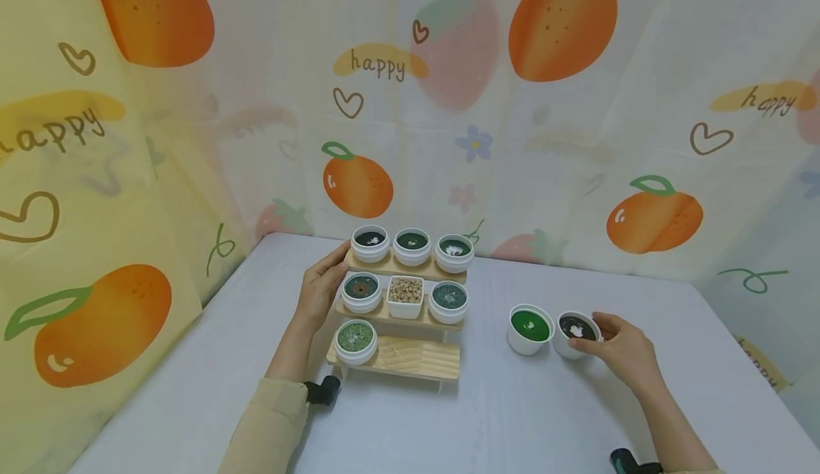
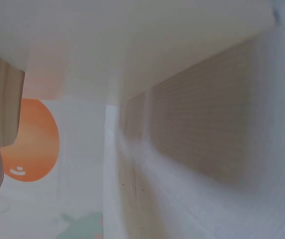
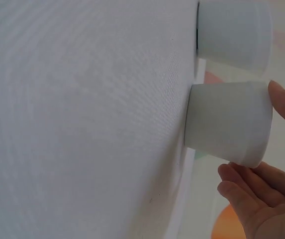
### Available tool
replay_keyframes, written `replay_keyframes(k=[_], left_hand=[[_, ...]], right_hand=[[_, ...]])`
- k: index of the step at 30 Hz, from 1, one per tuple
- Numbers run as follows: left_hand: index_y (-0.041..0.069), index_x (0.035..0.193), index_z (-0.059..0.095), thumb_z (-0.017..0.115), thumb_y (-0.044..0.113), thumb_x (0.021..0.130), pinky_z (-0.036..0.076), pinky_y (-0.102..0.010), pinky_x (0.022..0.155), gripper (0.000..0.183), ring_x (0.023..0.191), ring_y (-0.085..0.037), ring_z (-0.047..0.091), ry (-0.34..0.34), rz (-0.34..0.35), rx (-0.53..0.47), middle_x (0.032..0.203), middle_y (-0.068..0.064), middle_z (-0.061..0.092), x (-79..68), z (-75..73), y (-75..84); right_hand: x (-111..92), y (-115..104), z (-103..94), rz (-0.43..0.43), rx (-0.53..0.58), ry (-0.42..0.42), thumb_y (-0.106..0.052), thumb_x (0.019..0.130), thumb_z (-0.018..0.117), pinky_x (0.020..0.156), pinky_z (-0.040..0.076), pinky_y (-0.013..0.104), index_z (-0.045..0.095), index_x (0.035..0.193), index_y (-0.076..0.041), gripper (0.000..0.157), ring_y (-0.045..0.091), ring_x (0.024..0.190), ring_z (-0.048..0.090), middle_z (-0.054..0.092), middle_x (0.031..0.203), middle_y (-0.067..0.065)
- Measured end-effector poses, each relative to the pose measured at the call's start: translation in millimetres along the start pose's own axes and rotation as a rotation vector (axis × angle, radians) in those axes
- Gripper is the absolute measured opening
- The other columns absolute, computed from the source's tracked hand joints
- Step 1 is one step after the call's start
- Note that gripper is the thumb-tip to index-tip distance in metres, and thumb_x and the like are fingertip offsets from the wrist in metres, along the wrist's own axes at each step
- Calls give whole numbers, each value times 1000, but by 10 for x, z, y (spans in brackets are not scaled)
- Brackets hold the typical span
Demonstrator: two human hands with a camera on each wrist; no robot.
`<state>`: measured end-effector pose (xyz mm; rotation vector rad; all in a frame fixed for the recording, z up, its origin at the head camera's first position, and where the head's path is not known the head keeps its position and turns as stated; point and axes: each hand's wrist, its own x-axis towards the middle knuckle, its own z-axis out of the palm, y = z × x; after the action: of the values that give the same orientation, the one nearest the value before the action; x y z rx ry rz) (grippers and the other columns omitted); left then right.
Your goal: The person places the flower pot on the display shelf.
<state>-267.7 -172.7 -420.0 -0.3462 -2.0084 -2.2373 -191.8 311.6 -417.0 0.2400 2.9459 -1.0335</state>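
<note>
A three-tier wooden stand [image 1: 419, 358] holds several small white pots. My left hand [image 1: 318, 290] grips the left end of its top board, thumb in front; in the left wrist view only part of a finger shows beside the board's end [image 2: 0, 104]. Over to the right, my right hand [image 1: 624, 351] holds a white cup with dark contents and a pale spot [image 1: 569, 348] by its rim, thumb on one side and fingers on the other. The right wrist view shows this cup [image 3: 227, 122] with its base on or very near the table.
A white cup with bright green contents [image 1: 527, 342] stands just left of the held cup. On the middle tier, a squarish white bowl of beige bits [image 1: 405, 309] sits between two round pots. A fruit-printed curtain [image 1: 564, 146] rises behind the white table [image 1: 500, 417].
</note>
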Motion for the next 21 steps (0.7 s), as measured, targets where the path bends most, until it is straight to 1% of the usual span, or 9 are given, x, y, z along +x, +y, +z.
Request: replay_keyframes(k=[2,5,7,9,12,14,17,21], left_hand=[[1,151,36,41,10,103,32,-21,121,49,137,3,44,1,-1,-4,160,-11,37,0,-1,-4],[1,151,36,42,10,103,31,-22,122,49,139,0,43,3,-3,-8,160,-10,37,1,0,-7],[1,151,37,42,10,103,31,-23,122,49,138,0,43,4,-2,-6,160,-10,37,3,0,-10],[1,151,37,42,10,103,31,-23,122,49,136,3,45,6,0,-3,159,-10,38,2,0,-10],[1,151,37,42,10,103,31,-24,122,49,132,6,46,6,3,1,159,-10,38,3,-2,-15],[2,151,38,42,10,103,30,-25,123,49,132,7,46,5,4,3,159,-10,38,5,-2,-15],[2,151,38,42,10,103,30,-26,123,49,136,3,45,5,4,6,159,-10,38,6,-3,-15],[2,151,38,42,11,103,29,-27,124,49,143,-6,41,3,2,13,159,-9,38,6,-7,-16]], right_hand=[[3,4,2,-4,-4,3,-47,79,79,95,50,51,45,142,6,90,46,125,52,53,141,30],[6,8,4,-8,-11,11,-47,78,80,87,50,42,48,140,5,87,44,121,55,56,138,29],[8,11,6,-9,-14,17,-47,77,80,83,48,35,50,139,5,86,42,119,57,58,136,28],[11,13,8,-8,-14,21,-47,77,80,80,47,31,50,139,5,86,41,118,58,59,134,28],[14,16,11,-8,-15,26,-47,77,81,77,46,28,51,138,5,86,40,116,59,61,132,28],[13,15,10,-10,-18,30,-47,77,81,76,46,26,52,138,5,86,40,116,60,62,131,28],[13,14,10,-15,-21,34,-47,77,81,74,46,26,52,137,6,85,40,115,61,63,129,28],[13,14,15,-17,-20,40,-46,77,81,74,46,25,53,137,7,85,41,114,61,64,127,29]])
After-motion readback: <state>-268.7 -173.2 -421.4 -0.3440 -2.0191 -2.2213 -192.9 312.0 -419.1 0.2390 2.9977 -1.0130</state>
